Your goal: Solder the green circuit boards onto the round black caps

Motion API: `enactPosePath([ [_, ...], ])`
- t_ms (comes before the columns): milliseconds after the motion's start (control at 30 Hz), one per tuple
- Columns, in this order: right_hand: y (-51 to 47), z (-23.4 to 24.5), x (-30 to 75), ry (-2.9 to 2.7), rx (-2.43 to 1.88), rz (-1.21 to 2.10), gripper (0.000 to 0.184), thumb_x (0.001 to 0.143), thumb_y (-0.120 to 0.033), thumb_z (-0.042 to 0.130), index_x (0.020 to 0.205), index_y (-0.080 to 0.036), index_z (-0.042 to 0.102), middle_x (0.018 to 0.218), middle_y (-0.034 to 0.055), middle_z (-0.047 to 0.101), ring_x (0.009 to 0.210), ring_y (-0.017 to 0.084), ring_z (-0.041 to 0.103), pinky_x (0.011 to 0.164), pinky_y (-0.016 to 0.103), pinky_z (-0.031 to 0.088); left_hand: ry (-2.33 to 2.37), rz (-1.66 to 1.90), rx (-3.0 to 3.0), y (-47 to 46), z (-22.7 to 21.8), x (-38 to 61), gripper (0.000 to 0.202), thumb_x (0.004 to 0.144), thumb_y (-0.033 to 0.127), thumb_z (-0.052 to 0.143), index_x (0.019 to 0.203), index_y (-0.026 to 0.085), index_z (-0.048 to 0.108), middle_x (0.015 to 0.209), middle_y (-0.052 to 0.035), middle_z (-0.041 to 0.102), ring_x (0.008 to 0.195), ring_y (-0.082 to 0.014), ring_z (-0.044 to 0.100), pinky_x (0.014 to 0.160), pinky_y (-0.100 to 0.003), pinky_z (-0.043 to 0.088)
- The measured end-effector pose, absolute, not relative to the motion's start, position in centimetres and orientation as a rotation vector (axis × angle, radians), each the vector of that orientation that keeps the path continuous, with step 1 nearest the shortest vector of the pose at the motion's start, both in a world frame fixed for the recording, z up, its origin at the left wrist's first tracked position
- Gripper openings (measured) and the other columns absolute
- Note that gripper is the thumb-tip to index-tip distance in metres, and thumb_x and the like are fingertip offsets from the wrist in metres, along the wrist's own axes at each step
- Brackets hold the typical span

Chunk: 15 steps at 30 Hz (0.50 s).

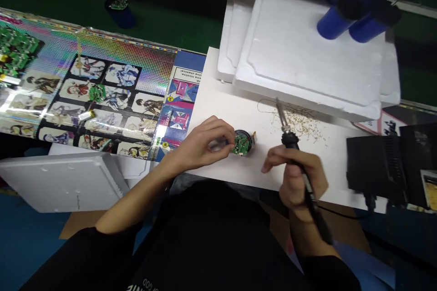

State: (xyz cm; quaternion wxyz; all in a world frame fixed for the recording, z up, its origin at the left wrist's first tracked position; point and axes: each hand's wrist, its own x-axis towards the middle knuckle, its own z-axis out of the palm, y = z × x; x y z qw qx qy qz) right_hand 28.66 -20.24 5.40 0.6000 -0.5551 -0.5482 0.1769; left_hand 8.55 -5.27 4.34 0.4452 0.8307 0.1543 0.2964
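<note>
A round green circuit board (243, 145) in a black cylindrical housing (251, 142) faces upward on white sheeting (218, 100), right of the left hand's (208, 143) nearly meeting fingertips; any pinch is unclear. The right hand (293, 184) grips a slim black-handled soldering iron (310, 195), long axis slanting, tip forward-left.

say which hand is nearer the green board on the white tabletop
Left. The left hand is at the green board, left side; the right hand, holding a soldering iron, is farther right.
</note>
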Motion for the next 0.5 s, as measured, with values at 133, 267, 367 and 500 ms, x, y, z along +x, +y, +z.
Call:
enactPosePath([
  [133, -20.6, 6.8, 29.6, -1.029, -1.247, 0.554, 0.041, 0.101, -0.052, 0.069, 0.135, -0.033, 0.062, 0.068, -0.0053, 0.062, 0.049, 0.015, 0.052, 0.043, 0.024, 0.035, 0.29, 0.609, 2.163, -4.3, 4.8, 8.5, 0.01, 0.098, 0.011, 0.065, 0.097, 0.021, 0.067, 0.105, -0.0041, 0.077, 0.1, -0.0198, 0.065, 0.092, -0.035, 0.052],
  [267, -21.1, 7.1, 31.1, -1.011, -1.29, 0.584, 0.028, 0.097, -0.043, 0.075, 0.118, -0.025, 0.072, 0.079, 0.0003, 0.07, 0.055, 0.015, 0.06, 0.043, 0.024, 0.042, 0.235, 0.59, 2.253, -3.9, 4.9, 8.7, 0.011, 0.1, 0.011, 0.063, 0.098, 0.02, 0.068, 0.104, -0.0047, 0.077, 0.099, -0.0205, 0.063, 0.088, -0.034, 0.053],
  [367, -21.7, 6.8, 31.8, -1.044, -1.414, 0.412, 0.021, 0.091, -0.034, 0.082, 0.107, -0.02, 0.079, 0.081, 0.0022, 0.072, 0.054, 0.015, 0.063, 0.042, 0.026, 0.045, 0.218, 0.579, 2.317, -3.9, 5.1, 8.8, 0.01, 0.101, 0.011, 0.061, 0.098, 0.019, 0.068, 0.102, -0.0054, 0.078, 0.098, -0.021, 0.063, 0.086, -0.034, 0.053],
  [500, -21.9, 6.5, 31.8, -1.034, -1.425, 0.239, 0.013, 0.092, -0.03, 0.083, 0.1, -0.019, 0.082, 0.069, -0.0008, 0.07, 0.044, 0.011, 0.057, 0.037, 0.024, 0.04, 0.219, 0.532, 2.347, -3.8, 5.5, 8.8, 0.01, 0.102, 0.013, 0.06, 0.1, 0.019, 0.068, 0.103, -0.0053, 0.077, 0.098, -0.0214, 0.064, 0.088, -0.035, 0.053],
])
